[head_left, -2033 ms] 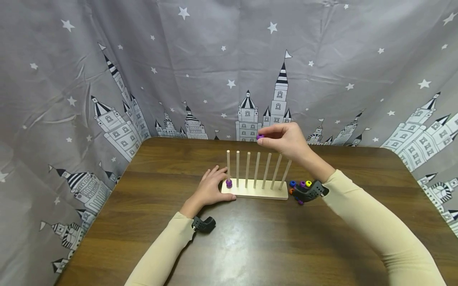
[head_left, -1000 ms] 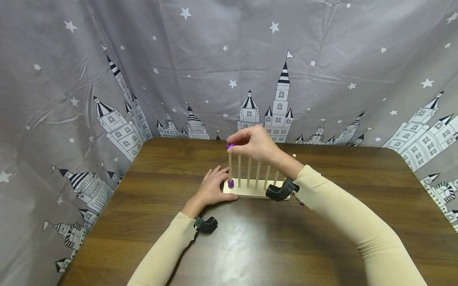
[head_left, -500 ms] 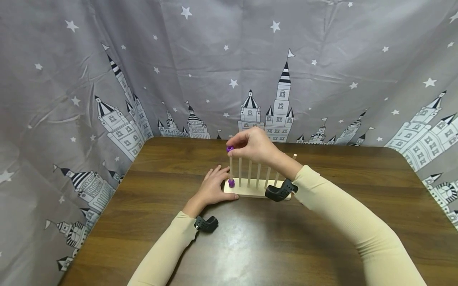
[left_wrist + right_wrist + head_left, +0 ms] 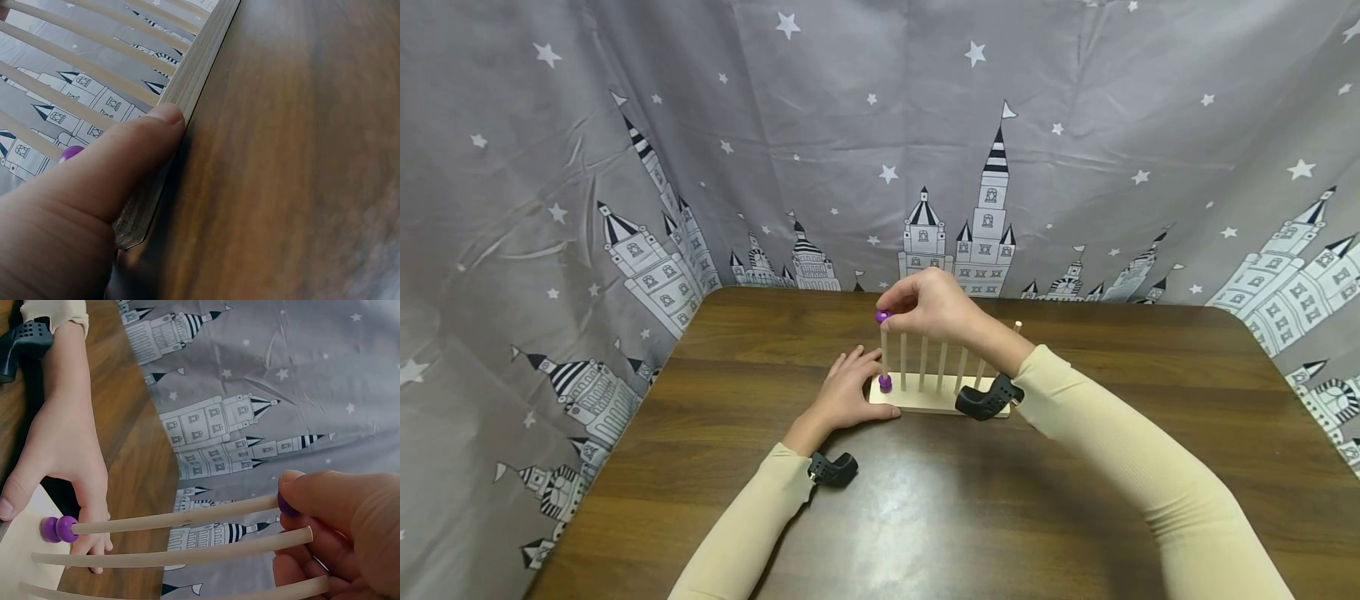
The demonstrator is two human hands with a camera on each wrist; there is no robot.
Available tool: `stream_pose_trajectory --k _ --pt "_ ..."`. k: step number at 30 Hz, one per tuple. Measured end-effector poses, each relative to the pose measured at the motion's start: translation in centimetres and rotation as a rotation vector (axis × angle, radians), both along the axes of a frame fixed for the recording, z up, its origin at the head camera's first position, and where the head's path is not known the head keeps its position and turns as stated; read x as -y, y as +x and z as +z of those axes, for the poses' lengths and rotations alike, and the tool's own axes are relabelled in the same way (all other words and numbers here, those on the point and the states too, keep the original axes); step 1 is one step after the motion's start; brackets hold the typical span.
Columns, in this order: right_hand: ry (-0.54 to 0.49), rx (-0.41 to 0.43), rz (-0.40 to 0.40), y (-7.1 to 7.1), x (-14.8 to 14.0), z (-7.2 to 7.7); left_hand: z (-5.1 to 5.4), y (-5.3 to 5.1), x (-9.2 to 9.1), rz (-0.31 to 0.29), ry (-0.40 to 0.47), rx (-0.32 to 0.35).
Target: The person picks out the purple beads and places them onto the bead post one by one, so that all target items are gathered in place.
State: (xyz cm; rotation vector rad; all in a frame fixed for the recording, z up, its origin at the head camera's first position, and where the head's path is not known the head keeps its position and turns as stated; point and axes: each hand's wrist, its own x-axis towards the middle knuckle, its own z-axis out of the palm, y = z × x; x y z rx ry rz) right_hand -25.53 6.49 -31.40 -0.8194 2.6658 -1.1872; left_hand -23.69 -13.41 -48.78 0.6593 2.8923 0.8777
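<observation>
My right hand (image 4: 936, 307) pinches a purple bead (image 4: 882, 317) between thumb and fingertips at the top of the leftmost peg. In the right wrist view that bead (image 4: 287, 506) is mostly covered by my thumb, and the peg (image 4: 181, 515) runs up to it. Two purple beads (image 4: 59, 529) sit stacked at the foot of the same peg. My left hand (image 4: 844, 393) lies at the left end of the wooden peg base (image 4: 928, 402), fingers spread and straight. Its thumb (image 4: 144, 134) presses along the front edge of the base.
Several bare upright pegs (image 4: 922, 367) stand in a row to the right, partly behind my right forearm. A brown wooden table (image 4: 880, 500) carries the base. Behind it hangs a grey curtain (image 4: 820, 150) printed with castles and stars.
My right hand has brought the purple bead leftward to the leftmost peg's top, then slightly down. The loose coloured beads at right have become hidden behind the right wrist. My left hand stays in place.
</observation>
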Motion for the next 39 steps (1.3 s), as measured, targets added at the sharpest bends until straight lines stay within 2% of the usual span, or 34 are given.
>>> stream_pose_trajectory --k 9,18,39 --pt "0.027 -0.001 -0.007 0.16 0.16 0.2 -0.09 -0.04 0.06 -0.001 -0.007 -0.001" --pt "0.04 -0.049 0.019 0.13 0.23 -0.07 -0.13 -0.09 0.04 -0.001 -0.011 -0.011" --pt "0.044 -0.052 0.006 0.27 0.13 -0.13 -0.15 -0.07 0.07 -0.009 -0.009 -0.019"
